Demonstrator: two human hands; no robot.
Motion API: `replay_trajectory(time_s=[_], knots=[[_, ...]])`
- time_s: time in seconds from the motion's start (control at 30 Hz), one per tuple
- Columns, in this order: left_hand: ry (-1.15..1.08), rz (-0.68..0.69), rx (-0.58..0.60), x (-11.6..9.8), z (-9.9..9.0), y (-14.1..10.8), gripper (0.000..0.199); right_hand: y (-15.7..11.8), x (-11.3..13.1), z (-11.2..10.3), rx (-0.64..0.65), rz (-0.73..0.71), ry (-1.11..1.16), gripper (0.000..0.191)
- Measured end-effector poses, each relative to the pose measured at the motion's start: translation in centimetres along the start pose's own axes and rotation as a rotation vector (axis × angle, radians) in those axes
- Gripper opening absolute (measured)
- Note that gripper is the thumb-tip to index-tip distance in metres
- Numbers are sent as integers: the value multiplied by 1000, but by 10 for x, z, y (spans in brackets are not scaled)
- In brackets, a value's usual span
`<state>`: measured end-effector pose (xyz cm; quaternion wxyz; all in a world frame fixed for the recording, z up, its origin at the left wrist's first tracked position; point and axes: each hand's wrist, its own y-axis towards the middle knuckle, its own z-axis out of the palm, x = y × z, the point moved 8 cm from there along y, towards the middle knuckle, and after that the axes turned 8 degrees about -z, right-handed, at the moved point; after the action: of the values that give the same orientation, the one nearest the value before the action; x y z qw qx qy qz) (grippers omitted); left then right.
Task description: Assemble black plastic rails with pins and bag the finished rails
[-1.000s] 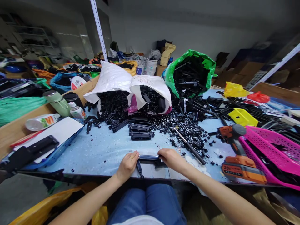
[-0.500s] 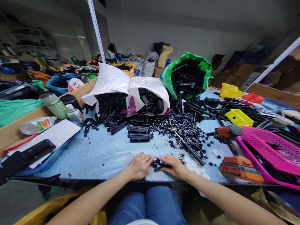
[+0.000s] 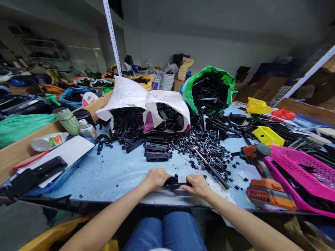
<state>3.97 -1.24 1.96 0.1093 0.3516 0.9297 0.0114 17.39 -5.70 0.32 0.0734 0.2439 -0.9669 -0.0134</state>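
Note:
Between my two hands, near the table's front edge, is a black plastic part (image 3: 173,183) with a small round knob on top. My left hand (image 3: 157,179) has its fingers closed on the part's left end. At the other end, my right hand (image 3: 198,185) grips it with thumb and curled fingers. My fingers cover both ends of the part. A hammer (image 3: 210,168) with a dark handle lies just beyond my right hand. White round discs (image 3: 217,187) are scattered beside that hand. Similar long black parts (image 3: 157,156) are stacked ahead of my hands.
Small black pieces with metal pins (image 3: 209,150) are heaped mid-table. White sacks (image 3: 167,96) and a green bag (image 3: 186,90) spill black parts behind. An orange drill (image 3: 270,191) and a pink basket (image 3: 300,157) are at right. Bottles (image 3: 49,141) and a blue tray (image 3: 62,177) sit left.
The black part has turned in my hands and now shows a knob on top. My left hand has curled tighter with its knuckles up. The whole view has shifted slightly.

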Motion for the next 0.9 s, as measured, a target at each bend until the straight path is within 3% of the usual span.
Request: replay_trajectory(time_s=[0.13,0.27,0.43,0.53,0.6,0.67,0.73,0.8,0.9], knots=[[1,-95,-26,8,1,3,48,0,14,-6,11,-21,58,54],[26,-241,-84,15,4,-3,53,9,26,-8,92,14,-28,50],[62,-331,-172,24,4,-6,49,19,32,-7,128,-17,-113,46],[69,-313,-221,29,1,-7,40,15,4,-24,-45,37,-143,35],[67,-286,-234,30,1,-12,34,1,-38,-39,-179,275,-223,29],[60,-226,-256,25,2,-22,26,-20,-79,-43,-181,531,-311,26],[74,-146,-315,18,3,-34,26,-35,-104,-37,-97,651,-342,24],[107,-94,-376,12,5,-44,33,-42,-112,-33,-56,670,-333,24],[124,-99,-377,12,12,-50,42,-48,-108,-40,-118,752,-195,30]])
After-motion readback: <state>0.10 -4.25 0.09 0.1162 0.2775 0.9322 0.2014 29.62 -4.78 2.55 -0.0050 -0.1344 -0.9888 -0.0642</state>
